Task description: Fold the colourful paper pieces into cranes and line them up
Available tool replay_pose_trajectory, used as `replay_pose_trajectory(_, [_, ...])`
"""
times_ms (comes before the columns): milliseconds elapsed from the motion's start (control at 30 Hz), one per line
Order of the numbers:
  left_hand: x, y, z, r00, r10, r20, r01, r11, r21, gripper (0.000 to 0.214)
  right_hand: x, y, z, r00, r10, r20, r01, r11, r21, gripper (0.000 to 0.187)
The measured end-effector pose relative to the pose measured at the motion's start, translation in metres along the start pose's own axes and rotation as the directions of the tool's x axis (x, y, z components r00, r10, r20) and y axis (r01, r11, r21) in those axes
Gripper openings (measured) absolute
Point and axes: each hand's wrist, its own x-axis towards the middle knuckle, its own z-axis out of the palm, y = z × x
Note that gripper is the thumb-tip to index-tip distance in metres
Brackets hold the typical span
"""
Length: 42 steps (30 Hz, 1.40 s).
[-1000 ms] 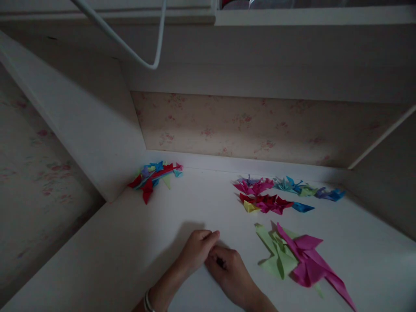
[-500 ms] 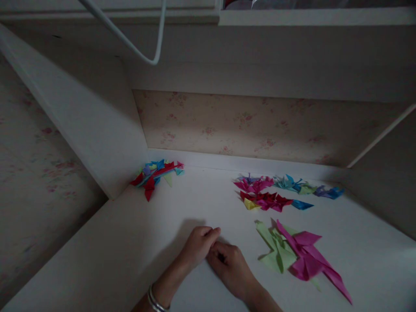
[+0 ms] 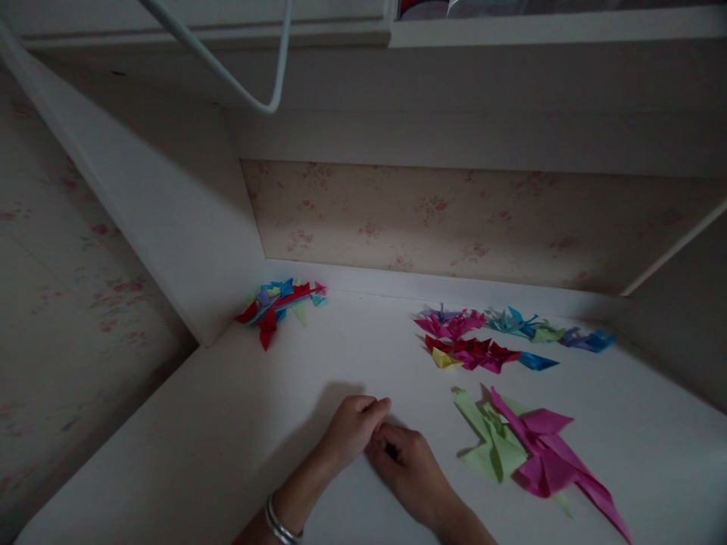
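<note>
My left hand (image 3: 353, 430) and my right hand (image 3: 413, 471) meet over the white desk top (image 3: 341, 333), both with curled fingers. The left thumb lies along the top of its fist, and its tip end touches the right hand's fingers. No object shows in either one. To the right of my right hand lie a large light green folded paper piece (image 3: 493, 446) and a large magenta origami bird (image 3: 548, 450), overlapping each other.
Small origami pieces in red and magenta (image 3: 477, 352) and in blue and teal (image 3: 514, 322) form rows at the back right. A mixed pile (image 3: 273, 309) sits at the back left by the side panel (image 3: 170, 204). A white cable (image 3: 227, 72) hangs from above.
The whole scene has shifted slightly to the right in view, as the camera turned a little. Both hands keep the same closed pose against each other, and the papers stay put.
</note>
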Motion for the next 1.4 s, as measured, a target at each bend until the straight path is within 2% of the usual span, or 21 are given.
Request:
replay_pose_trajectory(200, [0.0,0.003,0.0,1.0,0.009,0.001,-0.009,0.999,-0.049,0.044,0.0,0.0,0.0,1.0,0.004,0.007,-0.004,1.0,-0.016,0.026])
replay_pose_trajectory(467, [-0.001,0.001,0.0,1.0,0.007,0.006,-0.007,1.0,-0.008,0.044,-0.001,-0.001,0.0,1.0,0.004,0.014,-0.004,1.0,-0.015,0.026])
replay_pose_trajectory(1067, [0.001,0.004,-0.003,1.0,-0.02,-0.007,0.019,0.999,-0.045,0.041,-0.002,0.0,0.001,1.0,0.003,0.005,-0.003,1.0,-0.015,0.027])
replay_pose_trajectory(1133, [0.008,0.008,-0.01,1.0,0.009,-0.014,-0.009,1.0,0.023,0.039,-0.001,0.0,0.0,1.0,0.014,0.01,-0.014,1.0,-0.023,0.028])
replay_pose_trajectory(1200, [0.023,0.015,-0.023,0.995,0.095,-0.01,-0.09,0.967,0.237,0.039,0.0,0.001,0.0,1.0,0.024,0.012,-0.023,0.999,-0.027,0.029])
replay_pose_trajectory(1233, [0.034,0.019,-0.031,0.989,0.147,-0.003,-0.135,0.914,0.383,0.039,0.0,0.002,0.0,1.0,0.025,0.014,-0.025,0.999,-0.028,0.029])
replay_pose_trajectory(1267, [0.046,0.024,-0.041,0.98,0.197,0.0,-0.162,0.808,0.567,0.04,0.001,0.002,-0.001,1.0,0.023,0.016,-0.023,0.999,-0.03,0.028])
replay_pose_trajectory(1400, [0.101,0.038,-0.086,0.969,0.233,-0.084,-0.092,0.652,0.753,0.028,0.003,0.003,-0.001,1.0,0.024,0.01,-0.024,0.999,-0.039,0.028])
